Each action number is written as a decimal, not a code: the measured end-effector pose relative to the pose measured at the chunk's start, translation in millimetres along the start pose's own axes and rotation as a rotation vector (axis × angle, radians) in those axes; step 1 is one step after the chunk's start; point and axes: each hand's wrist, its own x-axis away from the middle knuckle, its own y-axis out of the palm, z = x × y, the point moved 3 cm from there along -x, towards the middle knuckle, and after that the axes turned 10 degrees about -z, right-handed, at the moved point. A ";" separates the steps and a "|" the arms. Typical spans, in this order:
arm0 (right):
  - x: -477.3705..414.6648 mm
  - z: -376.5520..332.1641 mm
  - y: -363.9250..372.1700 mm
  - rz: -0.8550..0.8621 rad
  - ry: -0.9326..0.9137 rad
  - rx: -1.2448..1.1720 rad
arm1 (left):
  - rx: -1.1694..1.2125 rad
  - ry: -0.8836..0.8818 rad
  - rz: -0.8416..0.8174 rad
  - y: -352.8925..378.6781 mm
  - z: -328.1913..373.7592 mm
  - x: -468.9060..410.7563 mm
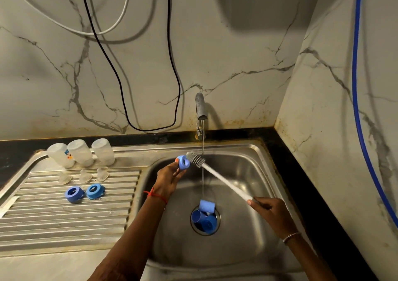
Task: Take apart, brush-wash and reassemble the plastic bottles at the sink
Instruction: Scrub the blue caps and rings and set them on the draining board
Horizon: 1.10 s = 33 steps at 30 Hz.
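Gripping a blue screw ring (183, 162) between thumb and curled fingers, the left hand (170, 177) holds it at frame centre, above the sink basin (247, 173). The right hand (269, 209), lower right of centre, is closed around the handle end of the bottle brush (224, 180). The brush slants up and left, with its bristle head just beside the ring's open side. The tap (200, 110), upper centre, runs a thin stream down onto three blue caps (204, 216) clustered over the drain. On the drainboard (64, 216), left of frame:
- three clear bottles (80, 152) in a row at the rear;
- three clear teats (85, 176) just in front;
- two more blue rings (74, 193) nearer the viewer.
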 end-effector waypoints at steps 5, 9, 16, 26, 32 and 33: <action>0.1 30.6 20.6 0.036 0.210 -0.033 | -0.135 0.020 0.032 0.3 -10.8 -15.8; -0.1 36.5 42.4 -0.130 0.307 0.265 | -0.061 -0.047 -0.030 14.0 -19.4 -26.2; -5.0 29.9 90.4 -0.247 0.109 0.695 | 0.081 -0.148 -0.096 29.5 -36.9 -46.3; -4.3 42.6 100.6 -0.190 0.077 0.777 | 0.099 -0.210 -0.150 34.7 -48.0 -62.0; -3.5 45.4 102.9 -0.199 0.086 0.748 | 0.018 -0.174 -0.216 38.4 -46.8 -66.0; -3.9 45.0 103.1 -0.207 0.075 0.748 | -0.001 -0.177 -0.220 39.2 -46.5 -65.3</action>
